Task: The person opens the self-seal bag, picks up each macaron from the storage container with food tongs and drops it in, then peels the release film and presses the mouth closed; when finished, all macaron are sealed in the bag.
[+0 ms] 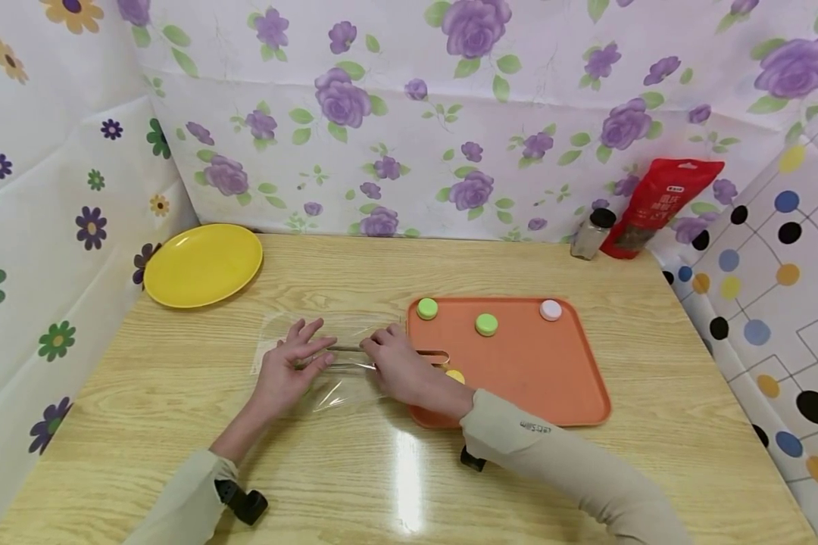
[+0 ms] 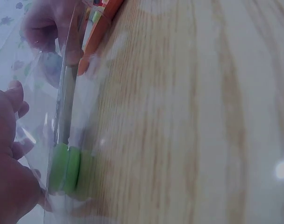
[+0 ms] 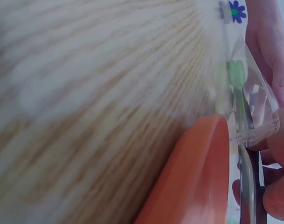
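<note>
My right hand [image 1: 398,363] grips metal tongs [image 1: 433,356] near the left edge of the orange tray. The tongs reach into a clear plastic bag [image 1: 337,397] lying on the table. At their tips, inside the film, sits a green macaron [image 2: 64,169] in the left wrist view; the right wrist view also shows this macaron [image 3: 236,73] through the plastic. My left hand [image 1: 289,371] rests against the bag with fingers spread, thumb and forefinger on either side of the tong tips. In the head view, the left fingers hide the bagged macaron.
The orange tray [image 1: 525,371] carries green macarons [image 1: 487,325], a pale macaron [image 1: 551,310] and a yellow macaron [image 1: 455,376]. At the back left lies a yellow plate [image 1: 204,265]. A black-capped jar [image 1: 593,235] and red pouch [image 1: 661,208] stand at the back right.
</note>
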